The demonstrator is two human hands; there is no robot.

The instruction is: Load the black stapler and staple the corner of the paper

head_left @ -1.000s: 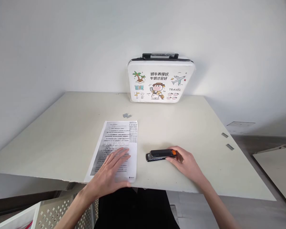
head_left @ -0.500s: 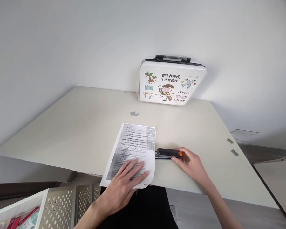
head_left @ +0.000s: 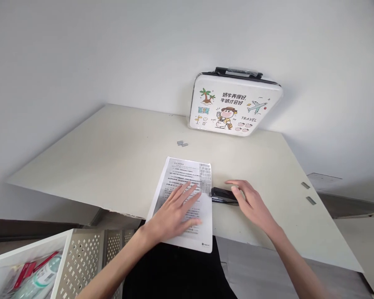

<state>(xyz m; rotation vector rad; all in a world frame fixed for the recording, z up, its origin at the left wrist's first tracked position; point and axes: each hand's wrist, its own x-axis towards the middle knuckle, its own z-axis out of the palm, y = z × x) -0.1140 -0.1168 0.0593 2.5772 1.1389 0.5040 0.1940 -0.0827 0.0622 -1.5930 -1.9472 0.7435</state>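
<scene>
A printed sheet of paper point(head_left: 202, 226), perhaps a small stack, lies at the front edge of the table and hangs a little over it. My left hand point(head_left: 176, 211) rests flat on the paper with its fingers spread. Against the paper's right edge sits a black stapler point(head_left: 222, 195), its front end meeting the sheet. My right hand point(head_left: 251, 203) is over the stapler's rear end, fingers stretched out and thumb near its top. That hand hides the back of the stapler.
Small strips of staples point(head_left: 182, 143) lie beyond the paper, and two more strips point(head_left: 311, 200) near the table's right edge. A white cartoon-printed case point(head_left: 237, 106) leans on the wall. An open white drawer point(head_left: 67, 249) with a bottle point(head_left: 45, 276) is at lower left.
My right hand has loosened its grip on the stapler's rear and spread its fingers over it. My left hand has shifted up the paper, which lies straighter. The view has moved slightly.
</scene>
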